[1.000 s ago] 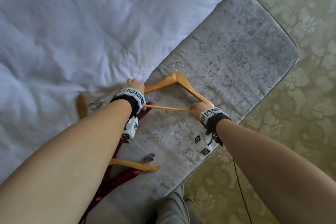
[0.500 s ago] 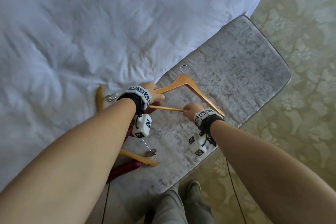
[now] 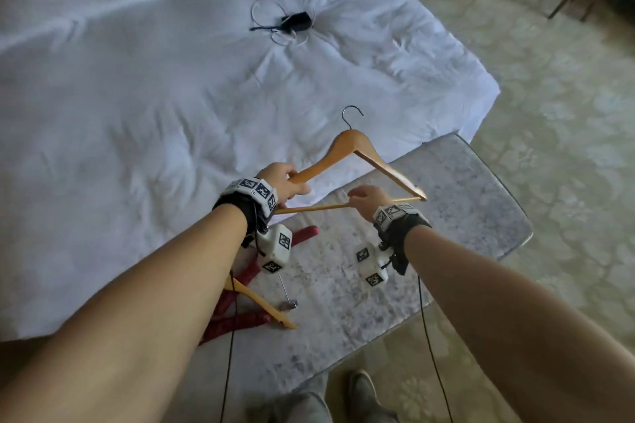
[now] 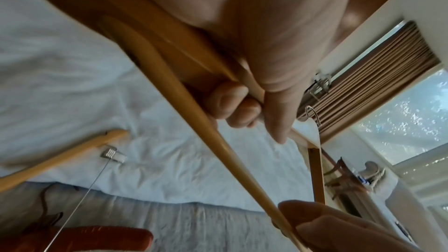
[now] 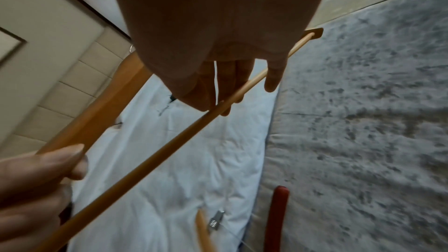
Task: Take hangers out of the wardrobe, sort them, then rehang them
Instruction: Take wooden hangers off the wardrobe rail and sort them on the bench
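Wooden hanger (image 3: 357, 161), centre of the head view, held above the grey bench (image 3: 464, 216). Left hand (image 3: 287, 182) has its fingers curled round one shoulder arm; right hand (image 3: 366, 199) hooks its fingers over the thin crossbar (image 5: 169, 141). Judged light and rigid — the thick arm is the safer hold, the crossbar likelier to flex. Other hangers (image 3: 261, 302), lower left, are partly hidden by the forearm — their number is unclear.

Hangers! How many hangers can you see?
3. A plain wooden hanger is held up in both hands, a wooden hanger with metal clips lies on the grey bench, and a dark red padded hanger lies under it. The arms may hide more.
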A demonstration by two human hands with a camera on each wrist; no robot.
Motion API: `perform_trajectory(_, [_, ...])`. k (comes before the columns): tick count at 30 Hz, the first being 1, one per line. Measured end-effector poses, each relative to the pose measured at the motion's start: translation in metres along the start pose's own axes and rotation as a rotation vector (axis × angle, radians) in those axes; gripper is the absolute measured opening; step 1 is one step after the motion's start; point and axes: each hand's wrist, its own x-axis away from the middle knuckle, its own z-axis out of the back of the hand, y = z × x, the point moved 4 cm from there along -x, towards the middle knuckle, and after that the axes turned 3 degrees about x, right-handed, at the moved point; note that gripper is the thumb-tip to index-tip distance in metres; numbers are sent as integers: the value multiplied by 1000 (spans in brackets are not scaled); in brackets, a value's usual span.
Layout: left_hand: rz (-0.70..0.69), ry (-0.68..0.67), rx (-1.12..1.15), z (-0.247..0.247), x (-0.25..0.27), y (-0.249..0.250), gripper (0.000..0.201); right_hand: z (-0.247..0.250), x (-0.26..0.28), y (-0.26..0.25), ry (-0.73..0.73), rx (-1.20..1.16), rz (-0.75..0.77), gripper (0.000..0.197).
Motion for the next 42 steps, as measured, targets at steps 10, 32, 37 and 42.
perform_trajectory(10, [-54,418,107,63,185,65,37,70,135,-98,24,3,349,25])
perform_trajectory(32, [-240,1116,469,215,623,-23,21,-68,552,-361,-716,-132,978,43])
perform_trajectory(37, [-229,1209,441,221,751,-85,17,-151,676,-366,-890,-190,965,43])
perform_trajectory(42, [-203,1304,435,209,868,-135,16,-225,792,-370,-869,-148,1030,26])
